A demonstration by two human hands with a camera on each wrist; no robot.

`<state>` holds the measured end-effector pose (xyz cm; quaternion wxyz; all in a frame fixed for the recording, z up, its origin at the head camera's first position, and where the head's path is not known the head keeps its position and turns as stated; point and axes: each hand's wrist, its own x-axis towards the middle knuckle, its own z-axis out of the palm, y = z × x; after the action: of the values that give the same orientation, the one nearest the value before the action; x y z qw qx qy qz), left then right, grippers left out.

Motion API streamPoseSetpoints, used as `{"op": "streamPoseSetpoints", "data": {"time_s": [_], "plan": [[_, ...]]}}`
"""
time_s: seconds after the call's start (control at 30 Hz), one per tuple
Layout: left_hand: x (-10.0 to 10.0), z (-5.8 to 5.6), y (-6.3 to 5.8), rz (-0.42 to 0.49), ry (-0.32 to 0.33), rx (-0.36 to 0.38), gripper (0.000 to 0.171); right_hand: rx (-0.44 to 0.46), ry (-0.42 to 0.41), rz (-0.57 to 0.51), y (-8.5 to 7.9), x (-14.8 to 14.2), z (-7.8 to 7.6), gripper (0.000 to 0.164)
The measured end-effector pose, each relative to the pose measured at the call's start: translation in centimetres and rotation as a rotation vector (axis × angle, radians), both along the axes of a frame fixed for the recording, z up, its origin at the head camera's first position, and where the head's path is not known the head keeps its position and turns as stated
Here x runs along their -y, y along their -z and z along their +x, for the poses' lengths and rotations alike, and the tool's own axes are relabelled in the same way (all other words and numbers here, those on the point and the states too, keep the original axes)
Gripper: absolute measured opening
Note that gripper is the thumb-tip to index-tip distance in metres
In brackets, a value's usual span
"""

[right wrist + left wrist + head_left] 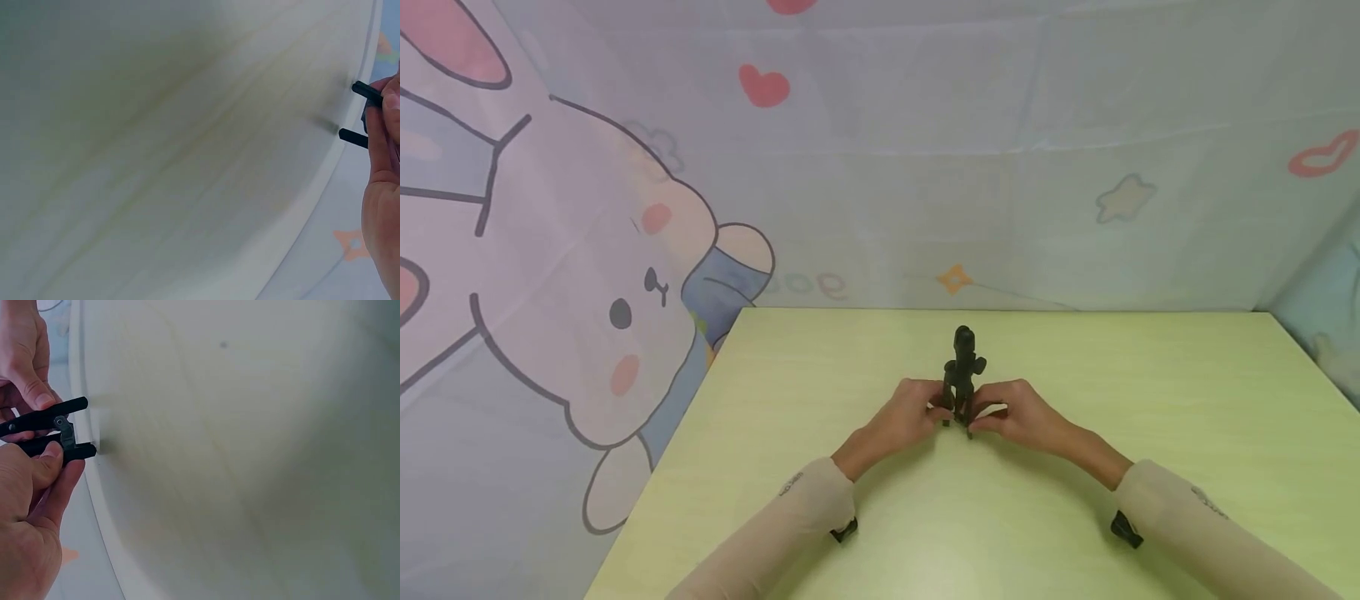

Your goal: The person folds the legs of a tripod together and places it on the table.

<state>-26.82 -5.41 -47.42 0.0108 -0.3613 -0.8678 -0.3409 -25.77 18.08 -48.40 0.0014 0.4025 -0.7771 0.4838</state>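
Your left hand and right hand each pinch one handle of a black clamp, upright near the middle of the yellow table; fingers hide parts of both handles; whether their ends touch down is unclear; the right wrist view crops most of it; printed cloth hangs behind.

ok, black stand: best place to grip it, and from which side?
Likely the black stand's slim upper end, coming from above: it points up, clear of the bits jutting sideways below, while the left hand and right hand hold the lower legs from either side.
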Motion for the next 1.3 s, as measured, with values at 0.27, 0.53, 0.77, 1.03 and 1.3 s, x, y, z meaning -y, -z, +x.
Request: {"op": "streamPoseSetpoints", "data": {"time_s": [0.27, 0.53, 0.77, 1.03, 1.3], "plan": [[-0.11, -0.11, -0.09, -0.019, 0.016, -0.034, 0.011, -0.047, -0.004, -0.012, 0.48, -0.15, -0.05, 0.016], [-0.13, -0.25, -0.71, -0.025, 0.028, -0.025, 0.012, -0.129, 0.015, -0.015, 0.56, 0.01, -0.06, 0.020], [-0.08, -0.43, -0.85, -0.020, 0.036, -0.006, 0.013, -0.160, 0.036, -0.012, 0.43, 0.37, 0.24, 0.021], [-0.46, -0.39, -0.48, -0.066, 0.043, 0.002, 0.014, -0.142, 0.062, 0.072, 0.10, -0.16, 0.11, 0.020], [-0.32, -0.40, -0.99, -0.097, 0.026, 0.006, 0.012, -0.169, 0.038, 0.090, 0.13, -0.23, -0.34, 0.016]]}}
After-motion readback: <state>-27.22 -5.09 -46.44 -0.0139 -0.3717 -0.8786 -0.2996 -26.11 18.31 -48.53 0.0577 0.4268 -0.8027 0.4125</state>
